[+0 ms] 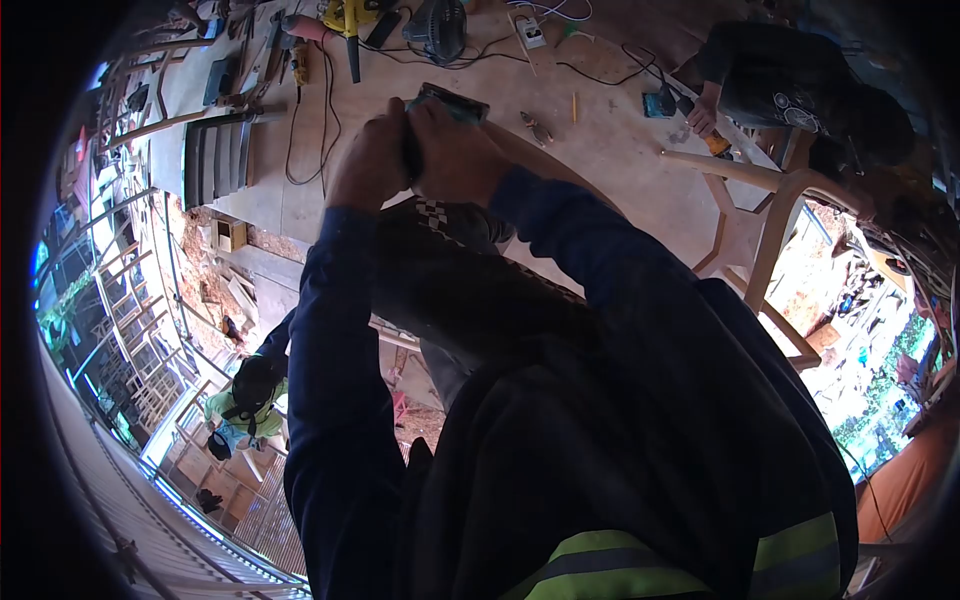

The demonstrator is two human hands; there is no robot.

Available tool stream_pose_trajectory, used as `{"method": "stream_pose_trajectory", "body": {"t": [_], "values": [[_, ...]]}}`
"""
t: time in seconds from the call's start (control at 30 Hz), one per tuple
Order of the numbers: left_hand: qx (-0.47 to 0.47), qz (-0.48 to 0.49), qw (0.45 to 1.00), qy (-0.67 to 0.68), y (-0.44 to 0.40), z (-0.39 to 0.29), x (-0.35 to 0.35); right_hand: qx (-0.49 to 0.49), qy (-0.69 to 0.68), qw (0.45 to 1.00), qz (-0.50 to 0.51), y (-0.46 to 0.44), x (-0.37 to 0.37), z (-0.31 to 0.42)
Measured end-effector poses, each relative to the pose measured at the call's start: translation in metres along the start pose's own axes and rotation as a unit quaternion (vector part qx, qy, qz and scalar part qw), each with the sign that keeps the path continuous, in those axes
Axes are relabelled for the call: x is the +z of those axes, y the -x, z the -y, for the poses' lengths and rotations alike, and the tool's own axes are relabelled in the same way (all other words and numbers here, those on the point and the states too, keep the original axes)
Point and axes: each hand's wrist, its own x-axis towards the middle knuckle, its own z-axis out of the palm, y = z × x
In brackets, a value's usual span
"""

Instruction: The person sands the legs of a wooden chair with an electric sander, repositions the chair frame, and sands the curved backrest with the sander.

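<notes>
Both my hands are raised close together over the work surface, in dark blue sleeves. My left hand [368, 160] has its fingers curled around a small dark object [412, 155] between the two hands; what it is I cannot make out. My right hand [455, 150] closes on the same dark object from the other side. Just past my fingers lies a dark rectangular item with a teal part [455, 104]. A curved wooden piece [555, 170] runs from behind my right hand toward my right sleeve.
A fan [436, 28], a yellow blower [348, 18] and cables lie at the far side. Another person's hand [703, 118] holds a power tool at the right, beside a wooden chair frame [765, 225]. Dark curved pieces [216, 160] are stacked left. Another person [250, 400] is lower left.
</notes>
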Motion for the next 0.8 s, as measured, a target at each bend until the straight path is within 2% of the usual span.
{"method": "stream_pose_trajectory", "body": {"t": [0.1,0.17,0.23,0.3,0.37,0.47,0.57,0.67,0.8], "values": [[-0.003,-0.010,1.000,-0.006,0.009,-0.007,0.006,-0.015,0.022,0.999,-0.017,0.012,0.003,0.002],[0.052,-0.044,0.998,0.014,0.035,-0.032,0.049,-0.015,0.072,0.996,-0.043,0.065,-0.010,0.000],[0.005,-0.002,0.999,0.040,0.051,-0.080,0.065,0.004,0.062,0.997,-0.051,0.105,-0.026,-0.004],[0.027,0.009,0.992,0.123,0.066,-0.112,0.087,0.041,0.060,0.997,-0.034,0.143,-0.055,0.004],[-0.025,0.077,0.994,0.073,0.071,-0.150,0.095,0.084,0.029,0.996,-0.001,0.172,-0.070,-0.002],[-0.034,0.101,0.991,0.086,0.079,-0.168,0.104,0.095,0.045,0.994,0.009,0.191,-0.081,0.001],[-0.057,0.101,0.991,0.072,0.075,-0.158,0.091,0.138,0.019,0.988,0.070,0.173,-0.077,0.002],[-0.040,0.030,0.996,0.071,0.061,-0.115,0.074,0.042,0.021,0.999,-0.007,0.125,-0.049,-0.002],[0.033,-0.037,0.999,-0.020,0.028,-0.033,0.043,-0.002,-0.026,0.998,-0.049,0.049,-0.013,-0.003]]}}
